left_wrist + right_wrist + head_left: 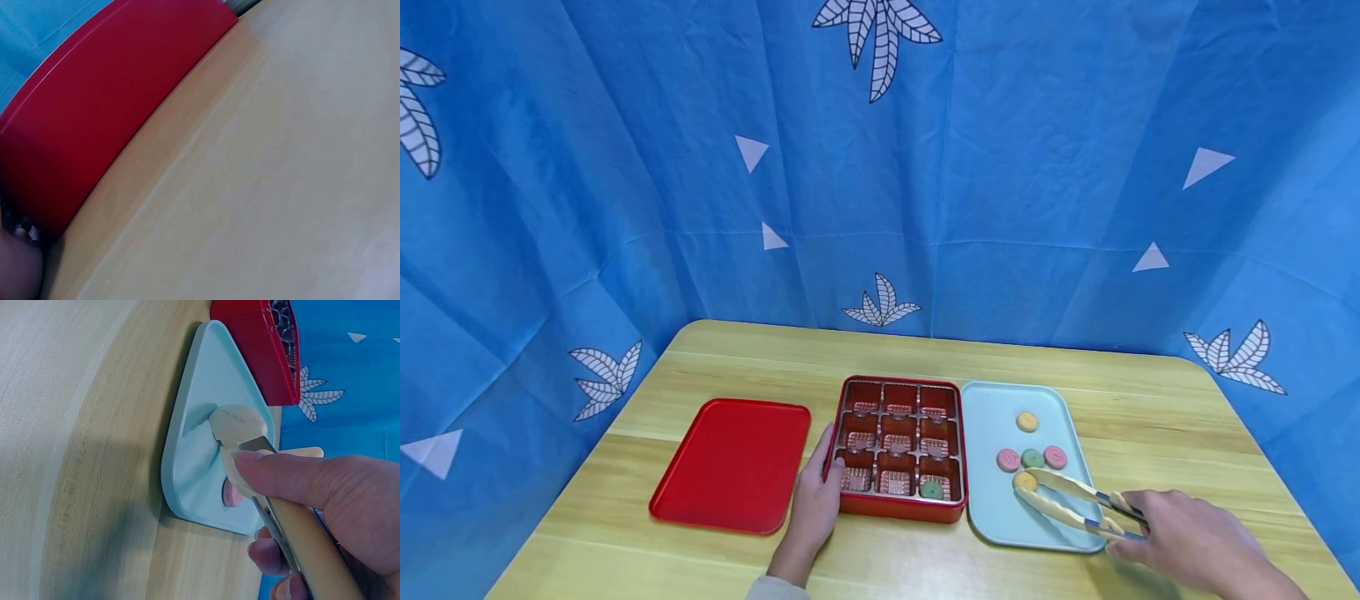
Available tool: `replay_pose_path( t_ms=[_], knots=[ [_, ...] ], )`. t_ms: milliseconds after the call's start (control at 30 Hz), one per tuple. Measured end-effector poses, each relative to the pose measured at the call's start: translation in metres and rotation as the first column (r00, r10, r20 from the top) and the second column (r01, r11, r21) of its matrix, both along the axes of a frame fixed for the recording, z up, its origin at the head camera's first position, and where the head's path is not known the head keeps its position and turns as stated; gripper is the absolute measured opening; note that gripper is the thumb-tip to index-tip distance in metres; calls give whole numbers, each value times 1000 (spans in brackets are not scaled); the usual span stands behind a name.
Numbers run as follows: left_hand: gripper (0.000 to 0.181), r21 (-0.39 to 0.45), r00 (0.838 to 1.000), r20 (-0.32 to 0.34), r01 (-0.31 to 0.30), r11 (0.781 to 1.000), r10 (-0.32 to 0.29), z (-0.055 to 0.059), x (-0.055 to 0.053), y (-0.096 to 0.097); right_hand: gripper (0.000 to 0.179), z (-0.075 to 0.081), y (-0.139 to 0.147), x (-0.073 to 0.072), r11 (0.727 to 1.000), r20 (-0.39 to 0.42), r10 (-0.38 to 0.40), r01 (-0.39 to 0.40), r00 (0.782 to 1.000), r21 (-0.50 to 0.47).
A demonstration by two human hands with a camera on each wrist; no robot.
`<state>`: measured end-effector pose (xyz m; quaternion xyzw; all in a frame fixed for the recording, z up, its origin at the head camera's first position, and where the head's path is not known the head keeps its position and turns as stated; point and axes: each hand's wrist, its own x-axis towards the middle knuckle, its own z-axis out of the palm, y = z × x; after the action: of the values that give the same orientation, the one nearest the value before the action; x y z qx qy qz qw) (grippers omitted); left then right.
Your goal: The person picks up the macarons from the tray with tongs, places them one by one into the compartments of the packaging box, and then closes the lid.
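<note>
Holds box (895, 506) by left wall in left grip (815, 502) | holds tongs (1066, 485) in right grip (1189, 533), astride yellow cookie (1024, 481) on blue tray (991, 421)

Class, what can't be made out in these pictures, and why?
Handle ends of the tongs: head view, hidden by the right hand.
Compartments: left wrist view, hidden by the red box.
Most of the left hand: left wrist view, cut off by the edge.
Markings on the pink pieces: head view, too small.
</note>
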<state>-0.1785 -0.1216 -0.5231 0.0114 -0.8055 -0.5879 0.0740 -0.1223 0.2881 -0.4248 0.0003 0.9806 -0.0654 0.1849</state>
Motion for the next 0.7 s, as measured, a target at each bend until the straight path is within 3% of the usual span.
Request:
replay_pose_path(
  t_ms=[700],
  knots=[
    [52, 16, 1000, -1, 3, 1000, -3, 2, 0, 0, 41, 8, -6, 2, 1000, -22, 9, -9, 1000, 0]
  ],
)
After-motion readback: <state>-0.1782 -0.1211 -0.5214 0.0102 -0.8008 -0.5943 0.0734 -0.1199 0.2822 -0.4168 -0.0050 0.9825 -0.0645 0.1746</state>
